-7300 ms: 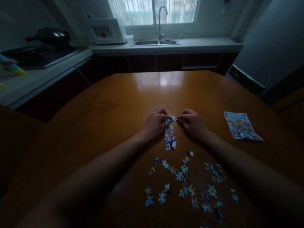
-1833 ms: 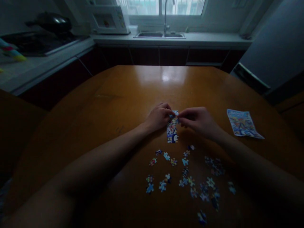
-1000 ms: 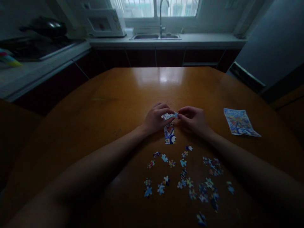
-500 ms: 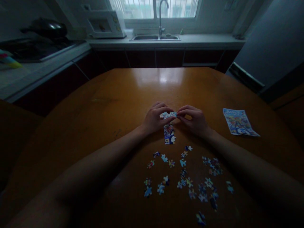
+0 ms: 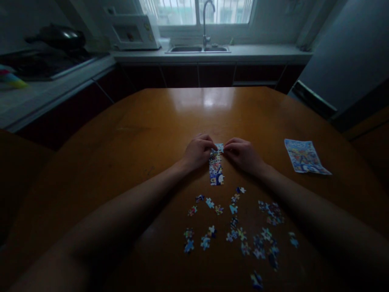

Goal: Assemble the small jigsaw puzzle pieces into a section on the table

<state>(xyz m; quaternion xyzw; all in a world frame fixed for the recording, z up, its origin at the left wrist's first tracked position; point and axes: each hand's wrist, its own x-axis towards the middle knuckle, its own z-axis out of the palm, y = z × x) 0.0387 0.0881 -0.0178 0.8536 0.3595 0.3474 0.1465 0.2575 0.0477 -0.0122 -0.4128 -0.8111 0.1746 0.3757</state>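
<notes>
A narrow strip of joined jigsaw puzzle (image 5: 216, 169) lies on the wooden table, its pale blue end farthest from me. My left hand (image 5: 198, 151) grips the left side of that far end, fingers curled and closed at its edge. On the opposite side, the bunched fingertips of my right hand (image 5: 243, 153) pinch the right edge at the pale blue top pieces. The fingers partly cover the top of the strip. Nearer to me lie several loose puzzle pieces, among them a light blue piece (image 5: 209, 202) and a dark piece (image 5: 257, 280).
A creased printed picture sheet (image 5: 306, 157) lies on the table (image 5: 146, 117) at the right. More loose pieces form a cluster (image 5: 274, 213) near my right forearm. Beyond the table are a sink (image 5: 185, 49), a microwave (image 5: 133, 32) and a stove with a pan (image 5: 60, 37).
Both hands have lowered onto the strip's far end. The pale blue section, held between the fingers before, now lies flat in line with the rest. Loose pieces have not moved.
</notes>
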